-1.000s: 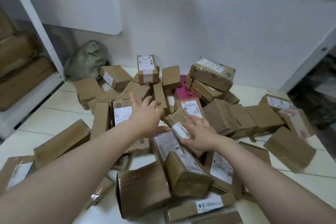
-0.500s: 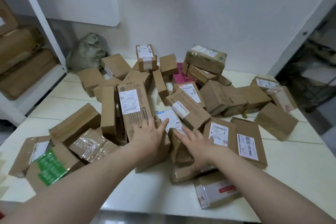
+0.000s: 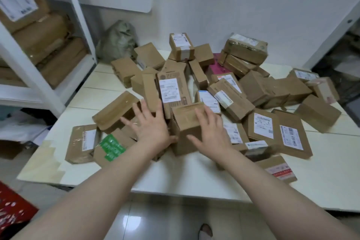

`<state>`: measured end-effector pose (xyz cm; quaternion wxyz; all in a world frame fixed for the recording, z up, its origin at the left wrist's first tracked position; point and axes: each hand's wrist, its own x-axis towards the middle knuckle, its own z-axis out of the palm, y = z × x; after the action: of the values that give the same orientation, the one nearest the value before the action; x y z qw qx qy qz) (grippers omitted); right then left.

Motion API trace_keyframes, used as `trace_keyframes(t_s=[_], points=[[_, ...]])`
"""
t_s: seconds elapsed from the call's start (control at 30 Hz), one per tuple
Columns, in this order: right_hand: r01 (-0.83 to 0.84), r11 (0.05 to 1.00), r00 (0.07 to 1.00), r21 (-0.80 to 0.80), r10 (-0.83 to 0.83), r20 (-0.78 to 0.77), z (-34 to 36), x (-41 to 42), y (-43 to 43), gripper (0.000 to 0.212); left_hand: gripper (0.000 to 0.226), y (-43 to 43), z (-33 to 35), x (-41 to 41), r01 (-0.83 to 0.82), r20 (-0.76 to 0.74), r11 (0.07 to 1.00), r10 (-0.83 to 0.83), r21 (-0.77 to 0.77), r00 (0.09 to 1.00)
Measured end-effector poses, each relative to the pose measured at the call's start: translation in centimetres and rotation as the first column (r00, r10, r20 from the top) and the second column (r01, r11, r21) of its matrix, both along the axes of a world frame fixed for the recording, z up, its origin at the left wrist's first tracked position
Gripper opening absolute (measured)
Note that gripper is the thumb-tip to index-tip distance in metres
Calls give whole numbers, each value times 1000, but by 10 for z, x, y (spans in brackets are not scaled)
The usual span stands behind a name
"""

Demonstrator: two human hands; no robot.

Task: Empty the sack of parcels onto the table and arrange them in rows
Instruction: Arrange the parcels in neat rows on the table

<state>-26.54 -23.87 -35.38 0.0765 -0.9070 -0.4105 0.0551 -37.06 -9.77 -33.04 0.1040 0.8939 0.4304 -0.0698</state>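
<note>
A loose heap of brown cardboard parcels (image 3: 229,93) covers the white table (image 3: 175,177), many with white labels; one pink parcel (image 3: 216,67) lies near the back. The crumpled grey-green sack (image 3: 118,39) sits against the wall at the table's back left corner. A plain brown box (image 3: 185,128) stands tilted at the heap's near edge. My right hand (image 3: 211,129) lies over its top right, thumb across its front face. My left hand (image 3: 150,127) rests flat with fingers spread on parcels just left of it, thumb touching the box's lower left side.
A white shelf unit (image 3: 39,76) with large brown packages stands left of the table. A parcel with green tape (image 3: 112,147) and a flat labelled one (image 3: 83,142) lie near the left front. A red object (image 3: 13,208) is on the floor at lower left.
The view has pulled back from the table. Both hands moved nearer the front edge, and the plain brown box now stands between them where a labelled parcel was.
</note>
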Motion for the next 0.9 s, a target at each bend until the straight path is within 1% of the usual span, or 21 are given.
trace_keyframes(t_s=[0.07, 0.13, 0.17, 0.23, 0.3, 0.37, 0.43, 0.5, 0.57, 0.63, 0.67, 0.7, 0.73, 0.8, 0.87, 0.9], points=[[-15, 989, 999, -147, 11, -30, -1, -21, 19, 105, 132, 21, -3, -31, -132, -112, 989, 124, -69, 986], [34, 970, 999, -241, -32, 11, -2, -32, 35, 115, 138, 38, -12, -60, -286, -149, 944, 263, -166, 953], [71, 966, 997, -248, -68, 23, -2, -35, 43, 116, 140, 43, -18, -73, -345, -164, 915, 315, -211, 935], [125, 968, 992, -217, -121, 29, -1, -39, 55, 104, 133, 43, -27, -92, -388, -151, 881, 360, -269, 921], [158, 973, 987, -166, -151, 58, -5, -41, 64, 89, 115, 40, -33, -98, -356, -43, 905, 356, -232, 934], [202, 971, 979, -129, -195, 66, -8, -41, 68, 84, 107, 49, -35, -94, -305, 68, 934, 322, -187, 944], [235, 968, 972, -89, -235, 15, -8, -36, 68, 86, 109, 67, -40, -87, -235, 164, 959, 260, -157, 952], [215, 975, 974, -59, -219, -57, -4, -30, 65, 92, 109, 83, -46, -80, -180, 254, 977, 204, -116, 946], [184, 983, 976, -7, -183, -121, -1, -25, 57, 95, 106, 90, -49, -73, -210, 267, 976, 218, -57, 939], [157, 986, 983, 59, -151, -103, -3, -17, 39, 95, 107, 84, -49, -58, -250, 228, 967, 235, 42, 945], [154, 987, 987, 54, -150, -65, -4, -11, 27, 94, 103, 76, -46, -48, -230, 251, 969, 202, 88, 947], [169, 985, 985, 32, -168, -34, -6, -5, 12, 94, 97, 66, -42, -35, -190, 320, 974, 143, 122, 937], [206, 979, 978, 3, -206, -18, -7, 2, -4, 92, 91, 53, -36, -21, -139, 403, 979, 69, 147, 913], [303, 951, 953, -58, -303, -3, -7, 18, -37, 89, 82, 20, -21, 11, -18, 505, 979, -89, 203, 859], [376, 919, 925, -115, -380, -14, -5, 34, -70, 90, 71, -19, -8, 41, 147, 535, 954, -271, 263, 800], [396, 907, 913, -141, -405, -45, -6, 41, -86, 94, 69, -39, -3, 55, 243, 522, 924, -368, 294, 770]])
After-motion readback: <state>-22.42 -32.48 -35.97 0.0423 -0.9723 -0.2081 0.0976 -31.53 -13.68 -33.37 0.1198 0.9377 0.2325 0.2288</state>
